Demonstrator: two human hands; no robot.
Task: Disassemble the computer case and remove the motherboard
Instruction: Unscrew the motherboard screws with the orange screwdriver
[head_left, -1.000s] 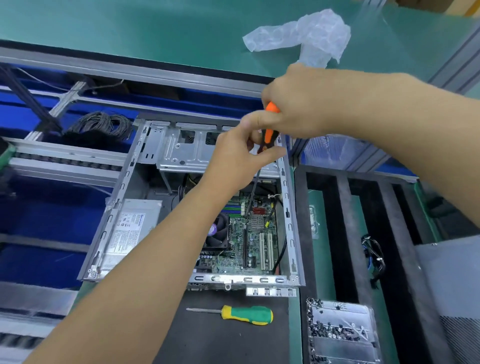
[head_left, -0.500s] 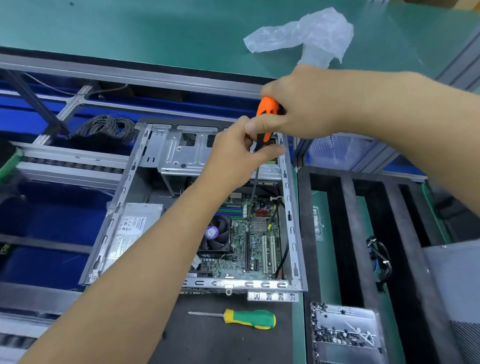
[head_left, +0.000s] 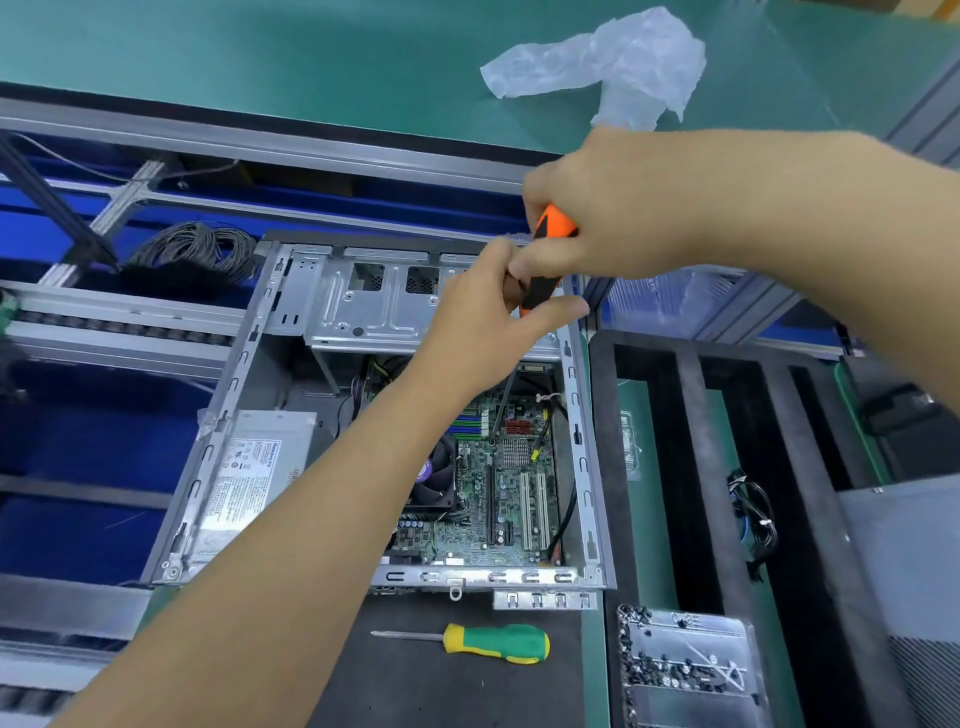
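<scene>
Inside open case (head_left: 582, 457), board (head_left: 498, 499) sits screwed down. Right hand (head_left: 623, 208) grips orange screwdriver (head_left: 553, 223); left hand (head_left: 493, 312) pinches lower handle, steadying. Keep shaft (head_left: 501, 410) vertical, tip seated on screw (likely near heatsink), press firmly, avoid slipping onto circuitry.

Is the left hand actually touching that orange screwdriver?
Touching. In the head view the left hand pinches the orange screwdriver low on its handle, thumb and fingers closed against it.
</scene>
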